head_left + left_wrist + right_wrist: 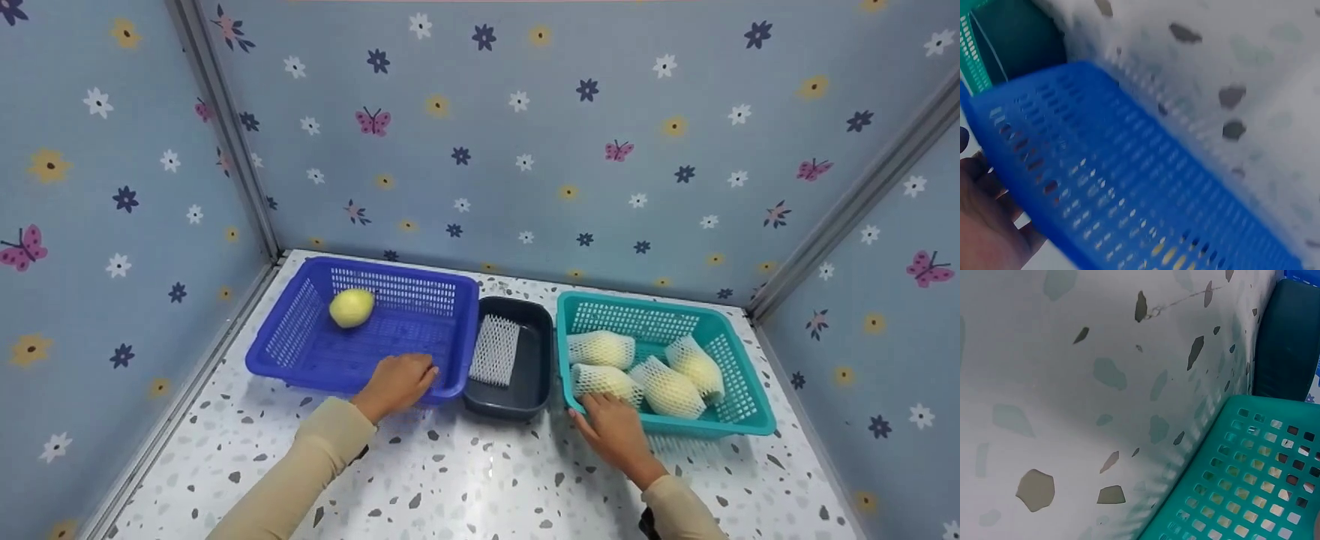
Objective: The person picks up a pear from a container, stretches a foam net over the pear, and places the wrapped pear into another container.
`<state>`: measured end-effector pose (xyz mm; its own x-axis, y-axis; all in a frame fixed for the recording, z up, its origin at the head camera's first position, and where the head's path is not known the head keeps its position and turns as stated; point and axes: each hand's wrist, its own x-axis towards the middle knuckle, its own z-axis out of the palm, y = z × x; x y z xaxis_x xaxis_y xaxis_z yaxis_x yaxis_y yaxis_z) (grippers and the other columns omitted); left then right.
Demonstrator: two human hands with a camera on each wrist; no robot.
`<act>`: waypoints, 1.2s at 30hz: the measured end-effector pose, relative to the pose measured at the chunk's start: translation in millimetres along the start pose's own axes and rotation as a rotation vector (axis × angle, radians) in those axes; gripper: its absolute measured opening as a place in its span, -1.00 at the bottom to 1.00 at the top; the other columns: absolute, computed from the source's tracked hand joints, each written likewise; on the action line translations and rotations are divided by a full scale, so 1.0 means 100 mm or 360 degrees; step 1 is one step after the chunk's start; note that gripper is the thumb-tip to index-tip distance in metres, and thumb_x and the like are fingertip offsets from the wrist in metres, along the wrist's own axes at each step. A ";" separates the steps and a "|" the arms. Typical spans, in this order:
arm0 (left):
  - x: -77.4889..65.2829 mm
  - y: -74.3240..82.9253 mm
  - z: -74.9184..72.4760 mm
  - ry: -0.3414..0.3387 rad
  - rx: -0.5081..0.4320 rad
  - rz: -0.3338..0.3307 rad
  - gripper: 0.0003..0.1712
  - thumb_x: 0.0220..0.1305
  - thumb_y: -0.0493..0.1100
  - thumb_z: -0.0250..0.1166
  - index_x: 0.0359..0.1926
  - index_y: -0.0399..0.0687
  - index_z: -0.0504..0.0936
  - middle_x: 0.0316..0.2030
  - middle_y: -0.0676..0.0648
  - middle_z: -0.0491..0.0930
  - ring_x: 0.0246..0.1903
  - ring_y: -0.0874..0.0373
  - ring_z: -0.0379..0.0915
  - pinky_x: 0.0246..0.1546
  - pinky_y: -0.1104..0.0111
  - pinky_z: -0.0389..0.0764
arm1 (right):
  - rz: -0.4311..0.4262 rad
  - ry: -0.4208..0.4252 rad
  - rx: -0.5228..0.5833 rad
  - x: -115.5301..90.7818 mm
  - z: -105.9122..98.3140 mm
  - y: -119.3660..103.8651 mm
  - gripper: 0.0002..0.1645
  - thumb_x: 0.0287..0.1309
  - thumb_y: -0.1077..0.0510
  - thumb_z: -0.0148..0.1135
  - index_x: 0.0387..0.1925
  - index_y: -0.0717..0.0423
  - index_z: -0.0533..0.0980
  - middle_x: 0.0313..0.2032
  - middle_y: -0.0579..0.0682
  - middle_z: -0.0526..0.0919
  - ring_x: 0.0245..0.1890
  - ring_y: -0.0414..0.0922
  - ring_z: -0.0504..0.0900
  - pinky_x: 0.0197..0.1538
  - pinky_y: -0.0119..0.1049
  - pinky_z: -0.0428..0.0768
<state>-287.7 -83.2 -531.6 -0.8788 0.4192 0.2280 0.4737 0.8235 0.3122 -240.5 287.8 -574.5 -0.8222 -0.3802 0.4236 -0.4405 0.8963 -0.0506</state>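
In the head view my right hand [613,435] reaches over the near rim of the teal basket [739,431], its fingers on a pale yellow fruit in a white foam net [609,381]. The thumb lies apart, by the basket's corner. Several more netted fruits [670,388] lie in that basket. My left hand [401,382] hangs over the near side of the blue basket [300,371], fingers loosely curled, nothing seen in them. The left wrist view shows its fingers [994,183] behind the slotted wall. A bare yellow fruit [352,308] sits at the blue basket's far left.
Between the baskets stands a dark grey tray [536,360] with a flat white foam net sleeve [495,350] in it. The speckled white tabletop [465,480] runs to flower-patterned panels [495,97] at the back and both sides.
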 end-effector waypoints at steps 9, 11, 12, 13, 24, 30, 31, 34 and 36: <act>0.33 -0.44 -0.57 0.0013 0.0095 -0.0154 -0.84 0.20 -0.16 0.03 -0.45 -0.11 0.47 -0.52 -0.06 0.49 -0.51 0.03 0.44 -0.50 0.11 0.44 | -0.0031 0.0045 -0.0002 0.00 0.02 0.00 -0.66 0.13 -0.13 0.00 -0.27 0.01 0.50 -0.37 -0.06 0.56 -0.36 -0.06 0.49 -0.31 -0.09 0.43; 0.38 -0.54 -0.68 -0.0014 0.0130 -0.0204 -0.82 0.20 -0.18 0.02 -0.44 -0.15 0.48 -0.52 -0.09 0.49 -0.51 0.01 0.44 -0.50 0.09 0.43 | -0.0042 0.0063 -0.0012 0.00 0.03 0.01 -0.65 0.14 -0.14 -0.01 -0.27 0.01 0.50 -0.37 -0.06 0.56 -0.37 -0.07 0.49 -0.31 -0.10 0.44; 0.40 -0.59 -0.73 -0.0041 0.0148 -0.0240 -0.82 0.20 -0.18 0.02 -0.44 -0.17 0.49 -0.52 -0.11 0.49 -0.51 0.00 0.44 -0.49 0.07 0.43 | -0.0047 0.0070 -0.0020 -0.01 0.03 0.01 -0.65 0.14 -0.14 -0.02 -0.27 0.01 0.50 -0.37 -0.07 0.56 -0.36 -0.07 0.49 -0.31 -0.10 0.44; 0.42 -0.63 -0.76 -0.0063 0.0174 -0.0278 -0.81 0.20 -0.19 0.01 -0.42 -0.19 0.49 -0.49 -0.13 0.51 -0.48 -0.03 0.46 -0.46 0.05 0.44 | -0.0053 0.0079 -0.0031 -0.01 0.04 0.01 -0.65 0.14 -0.15 -0.02 -0.28 0.00 0.50 -0.38 -0.07 0.56 -0.37 -0.07 0.49 -0.31 -0.10 0.44; 0.57 -1.06 -0.89 -0.0426 0.0074 -0.0741 -0.43 0.11 -0.23 0.02 0.14 -0.43 0.20 0.02 -0.42 0.31 0.00 -0.27 0.24 -0.10 -0.08 0.30 | -0.0066 0.0148 -0.0014 -0.01 0.06 0.03 -0.69 0.10 -0.12 0.04 -0.29 0.01 0.50 -0.39 -0.06 0.56 -0.39 -0.06 0.49 -0.35 -0.10 0.43; 0.58 -1.18 -0.78 -0.0492 -0.0024 -0.0868 -0.43 0.08 -0.27 0.03 0.10 -0.51 0.17 0.00 -0.46 0.24 -0.01 -0.31 0.18 -0.05 -0.09 0.25 | -0.0045 0.0135 -0.0052 -0.02 0.07 0.02 -0.67 0.11 -0.13 0.03 -0.31 0.01 0.49 -0.42 -0.08 0.53 -0.42 -0.09 0.47 -0.40 -0.14 0.41; 0.58 -1.19 -0.76 -0.0499 -0.0055 -0.0890 -0.42 0.09 -0.28 0.03 0.11 -0.51 0.14 0.00 -0.46 0.24 -0.03 -0.30 0.19 -0.06 -0.08 0.25 | -0.0035 0.0128 -0.0052 -0.02 0.07 0.02 -0.68 0.10 -0.13 0.04 -0.30 0.01 0.49 -0.42 -0.07 0.53 -0.42 -0.09 0.47 -0.39 -0.14 0.41; 0.56 -1.18 -0.73 -0.0504 -0.0160 -0.0923 -0.35 0.09 -0.31 0.03 0.18 -0.51 0.04 0.06 -0.47 0.17 0.02 -0.30 0.16 0.00 -0.07 0.21 | -0.0004 0.0098 -0.0044 -0.02 0.06 0.02 -0.69 0.10 -0.13 0.05 -0.29 -0.01 0.49 -0.41 -0.09 0.52 -0.41 -0.09 0.46 -0.39 -0.13 0.40; 0.52 -1.14 -0.73 -0.0495 -0.0236 -0.0942 -0.30 0.07 -0.33 0.02 0.21 -0.51 -0.04 0.12 -0.48 0.09 0.08 -0.32 0.08 0.06 -0.06 0.14 | 0.0005 0.0075 -0.0041 -0.03 0.06 0.01 -0.71 0.10 -0.12 0.06 -0.30 -0.02 0.47 -0.42 -0.10 0.51 -0.42 -0.10 0.46 -0.39 -0.14 0.39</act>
<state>-383.1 -183.2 -488.4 -0.9572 0.0231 -0.2885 -0.1082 0.8961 0.4305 -240.5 288.9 -581.8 -0.8052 -0.3669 0.4658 -0.4283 0.9032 -0.0291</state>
